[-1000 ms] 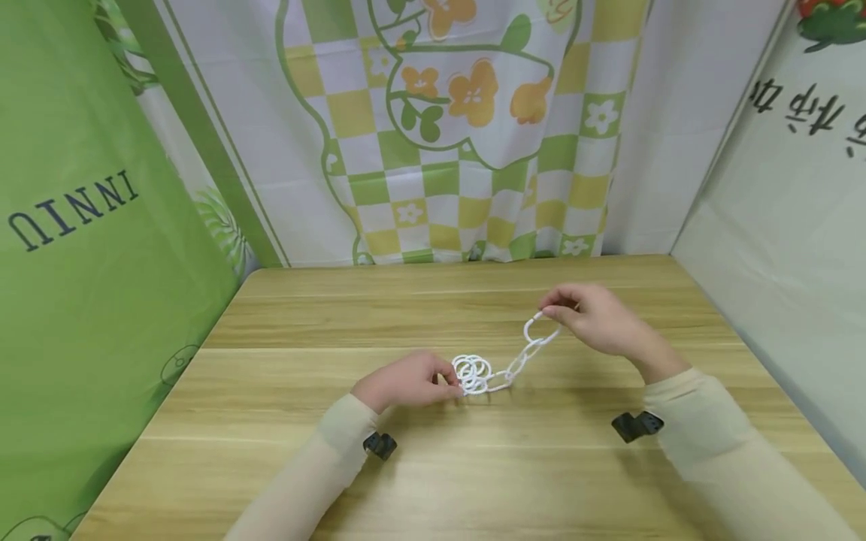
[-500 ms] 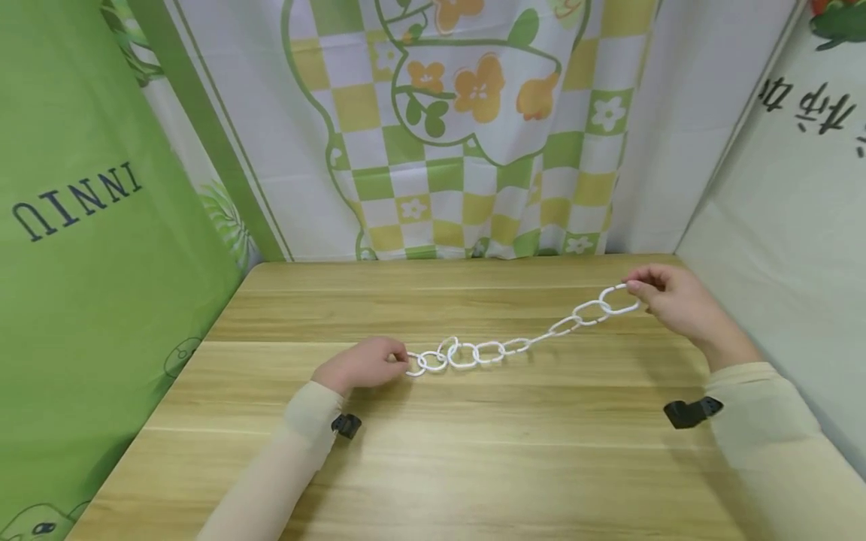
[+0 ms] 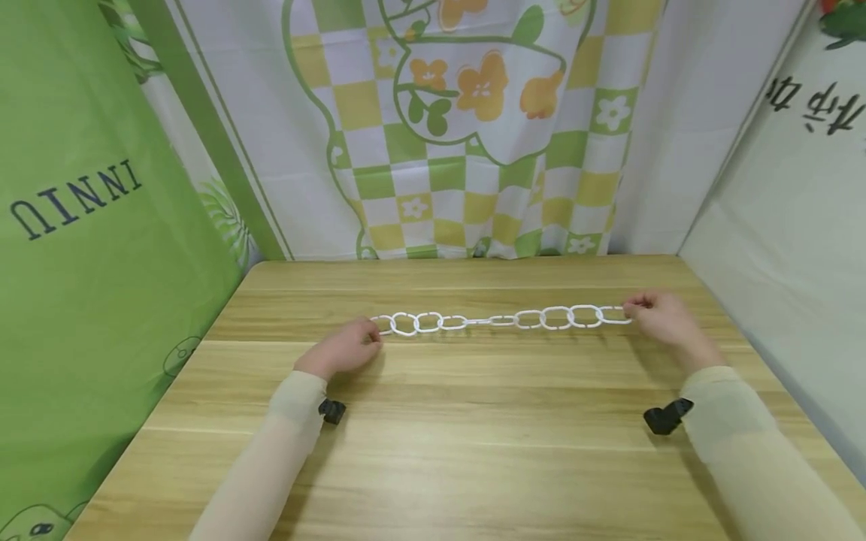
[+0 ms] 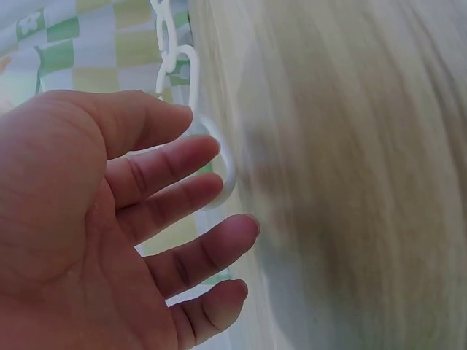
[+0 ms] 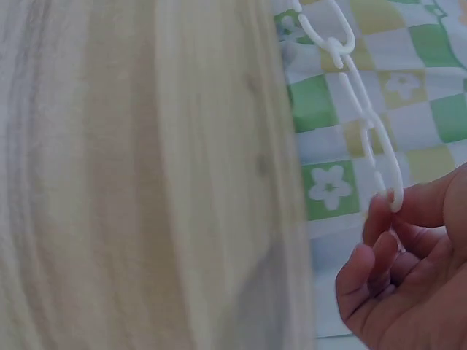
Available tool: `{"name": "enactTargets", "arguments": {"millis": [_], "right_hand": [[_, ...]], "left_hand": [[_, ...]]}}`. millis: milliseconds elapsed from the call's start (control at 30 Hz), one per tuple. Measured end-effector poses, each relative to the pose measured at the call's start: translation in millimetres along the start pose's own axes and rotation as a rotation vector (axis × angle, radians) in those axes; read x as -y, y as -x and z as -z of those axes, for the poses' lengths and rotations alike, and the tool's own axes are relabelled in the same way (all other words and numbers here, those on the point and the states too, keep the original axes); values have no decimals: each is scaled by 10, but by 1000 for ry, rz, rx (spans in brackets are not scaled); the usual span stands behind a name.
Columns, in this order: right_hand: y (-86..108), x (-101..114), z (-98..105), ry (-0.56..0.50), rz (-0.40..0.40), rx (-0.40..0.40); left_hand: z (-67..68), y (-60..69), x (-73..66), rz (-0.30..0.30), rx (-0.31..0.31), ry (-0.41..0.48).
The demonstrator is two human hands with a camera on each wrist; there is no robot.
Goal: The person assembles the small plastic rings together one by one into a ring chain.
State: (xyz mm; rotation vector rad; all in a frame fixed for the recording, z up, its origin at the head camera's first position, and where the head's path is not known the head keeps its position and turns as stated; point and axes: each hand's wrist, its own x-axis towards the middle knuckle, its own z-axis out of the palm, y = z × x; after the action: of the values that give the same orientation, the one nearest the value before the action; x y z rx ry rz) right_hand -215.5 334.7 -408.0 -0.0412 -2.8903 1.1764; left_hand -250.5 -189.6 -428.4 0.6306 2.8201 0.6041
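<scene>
A white plastic chain [image 3: 429, 323] of several oval links stretches nearly straight from side to side across the table's far half. My left hand [image 3: 343, 347] pinches the end link at the left. At the other end my right hand [image 3: 666, 314] pinches the last link between thumb and fingers. In the left wrist view the left hand [image 4: 95, 197] has its thumb and first fingers on the end link [image 4: 228, 164], its other fingers loosely bent. In the right wrist view the right hand [image 5: 419, 255] grips the link [image 5: 390, 160] at its lower end.
The wooden table [image 3: 487, 421] runs back to a patterned curtain [image 3: 446, 150]. A green cloth [image 3: 88, 285] hangs along the left side, a pale cloth [image 3: 798, 248] along the right. Each sleeve carries a small black camera [image 3: 668, 417] at the wrist.
The bunched chain has been drawn out into a nearly straight line. My left hand has moved left and away from me; my right hand moved right, then slightly back and nearer.
</scene>
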Motion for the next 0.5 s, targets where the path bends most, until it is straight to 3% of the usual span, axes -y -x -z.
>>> {"name": "enactTargets", "arguments": {"millis": [233,500], "right_hand": [[-53,-72,-149,2,-105,72],[-101,-122,-243,-51,-159,67]], "left_hand": [[-15,-18,106,-29,-43,4],[16,-53,157,-4,-43,83]]}}
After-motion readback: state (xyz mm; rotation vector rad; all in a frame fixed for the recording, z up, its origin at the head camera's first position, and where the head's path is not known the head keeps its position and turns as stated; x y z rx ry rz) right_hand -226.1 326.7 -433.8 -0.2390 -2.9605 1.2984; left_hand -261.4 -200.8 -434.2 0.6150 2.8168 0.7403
